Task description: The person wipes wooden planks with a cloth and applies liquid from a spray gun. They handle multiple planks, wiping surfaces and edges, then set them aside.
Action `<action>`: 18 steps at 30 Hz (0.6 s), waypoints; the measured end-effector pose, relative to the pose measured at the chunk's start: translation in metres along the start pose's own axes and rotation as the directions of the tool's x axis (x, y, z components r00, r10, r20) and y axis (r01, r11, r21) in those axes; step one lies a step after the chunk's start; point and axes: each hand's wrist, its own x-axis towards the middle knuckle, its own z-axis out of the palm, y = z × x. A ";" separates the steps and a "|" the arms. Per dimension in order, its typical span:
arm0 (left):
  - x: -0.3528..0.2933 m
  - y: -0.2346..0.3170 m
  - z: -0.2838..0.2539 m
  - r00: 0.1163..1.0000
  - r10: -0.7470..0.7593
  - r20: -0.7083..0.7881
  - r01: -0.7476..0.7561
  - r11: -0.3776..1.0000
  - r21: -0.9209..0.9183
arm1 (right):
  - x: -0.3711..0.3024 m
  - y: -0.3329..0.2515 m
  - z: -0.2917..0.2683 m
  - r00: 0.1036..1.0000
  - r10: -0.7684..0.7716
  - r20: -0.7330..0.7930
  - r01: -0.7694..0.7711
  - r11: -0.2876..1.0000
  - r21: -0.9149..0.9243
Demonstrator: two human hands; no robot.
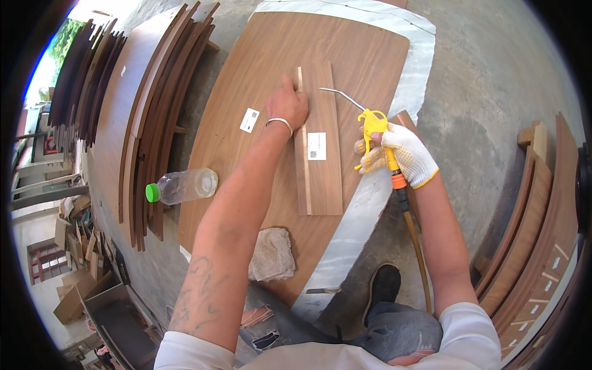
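Observation:
My bare left hand (287, 103), with a white band at its wrist, has its fingers closed at the raised left edge of a narrow wooden board (320, 185). This board bears a white label (316, 146) and lies on a large brown wood-grain panel (364, 46). In my right hand (404, 148), covered by a white knit glove, is a yellow air blow gun (374, 123). Its thin bent metal nozzle points left over the board. An orange fitting (398, 180) joins it to a brownish hose (416, 250) that runs down beside my forearm.
A clear plastic bottle (185, 186) with a green cap lies at the panel's left edge. A folded greyish cloth (272, 254) rests near my knees. Stacked curved panels (145, 92) stand at left, and more boards (542, 222) at right. White sheeting (342, 243) shows under the panel.

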 end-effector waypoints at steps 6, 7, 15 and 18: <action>-0.008 -0.003 0.009 0.988 0.040 -0.146 -0.050 0.997 -0.065 | 0.001 0.001 -0.004 0.999 -0.001 0.040 0.001 1.000 0.018; -0.009 -0.002 0.009 0.989 0.044 -0.138 -0.053 0.996 -0.066 | 0.001 0.001 -0.005 0.999 0.000 0.037 0.000 1.000 0.012; -0.011 -0.006 0.012 0.977 0.076 -0.198 -0.100 0.989 -0.112 | 0.000 -0.001 -0.003 0.999 0.007 0.034 -0.007 1.000 -0.004; -0.009 -0.014 0.014 0.931 0.201 -0.304 -0.234 0.969 -0.075 | 0.000 -0.002 0.003 1.000 0.005 0.026 -0.003 0.999 -0.054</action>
